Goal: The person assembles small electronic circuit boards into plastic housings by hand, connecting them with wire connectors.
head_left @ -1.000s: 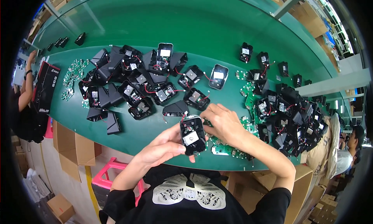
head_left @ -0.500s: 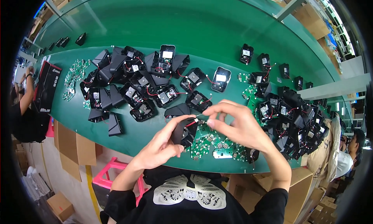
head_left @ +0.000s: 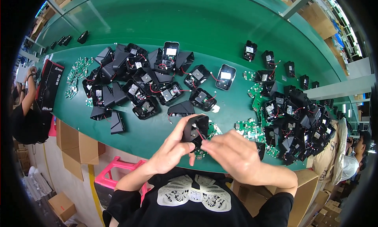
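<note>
- Your left hand (head_left: pixel 170 154) is closed around a black casing (head_left: pixel 189 129), thumb on the near edge, palm wrapping it from its 8 o'clock
- That casing is held above the near part of the bench, its hollow side showing
- Your right hand (head_left: pixel 238 157) reaches in from 4 o'clock, its fingers drawn narrow at the casing's opening
- A red wire (head_left: pixel 199 134) runs inside the casing toward those fingertips; you cannot tell from here whether they pinch it
- Green circuit boards (head_left: pixel 214 129) lie just beside the casing at 2 o'clock, partly covered by your hands
- Taking clock directions from the held casing, a wedge-shaped black shell (head_left: pixel 181 109) rests near it at 11 o'clock
- At 1 o'clock a glossy dark panel (head_left: pixel 225 78) with a white rectangle lies apart on the green bench (head_left: pixel 147 138)
- Farther out at 10 o'clock spreads a heap of black casings (head_left: pixel 114 94) with red wires
- At 3 o'clock sits a denser pile of casings (head_left: pixel 305 122)
- Beyond the bench edge, at 8 o'clock, stands a pink stool (head_left: pixel 105 174)
</note>
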A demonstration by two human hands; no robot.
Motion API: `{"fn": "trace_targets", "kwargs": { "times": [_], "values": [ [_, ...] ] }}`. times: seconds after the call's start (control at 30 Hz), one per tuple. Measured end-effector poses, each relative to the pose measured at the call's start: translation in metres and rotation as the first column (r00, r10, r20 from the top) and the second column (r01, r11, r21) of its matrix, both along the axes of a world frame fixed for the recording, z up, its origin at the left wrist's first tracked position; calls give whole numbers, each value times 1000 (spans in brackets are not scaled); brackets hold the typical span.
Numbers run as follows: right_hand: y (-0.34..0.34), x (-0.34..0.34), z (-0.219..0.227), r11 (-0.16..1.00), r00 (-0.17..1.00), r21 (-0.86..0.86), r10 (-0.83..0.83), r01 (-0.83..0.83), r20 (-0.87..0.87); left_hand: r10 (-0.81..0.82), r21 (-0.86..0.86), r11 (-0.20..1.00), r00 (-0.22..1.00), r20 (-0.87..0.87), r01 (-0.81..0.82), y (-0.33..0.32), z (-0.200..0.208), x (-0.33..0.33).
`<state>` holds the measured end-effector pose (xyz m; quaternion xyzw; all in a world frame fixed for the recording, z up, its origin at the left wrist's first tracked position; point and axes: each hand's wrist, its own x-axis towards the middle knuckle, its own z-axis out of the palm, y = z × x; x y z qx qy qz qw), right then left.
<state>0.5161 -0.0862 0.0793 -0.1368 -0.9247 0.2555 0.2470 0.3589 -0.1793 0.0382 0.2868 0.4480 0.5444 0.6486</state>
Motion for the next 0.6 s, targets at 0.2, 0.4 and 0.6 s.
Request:
{"fn": "trace_targets", "kwargs": {
  "times": [0.2,0.4,0.6],
  "values": [
    [32,9,-7,988,994,-147,-39,54,102,213,2,976,960,180,-216,-15,-15,-15],
    [43,-1,-46,999,869,12,34,-46,494,96,37,994,983,156,-103,-18,-15,-19],
    [65,-6,-50,874,821,-453,122,178,558,26,68,997,992,122,-34,-16,-17,-20]
  ]
}}
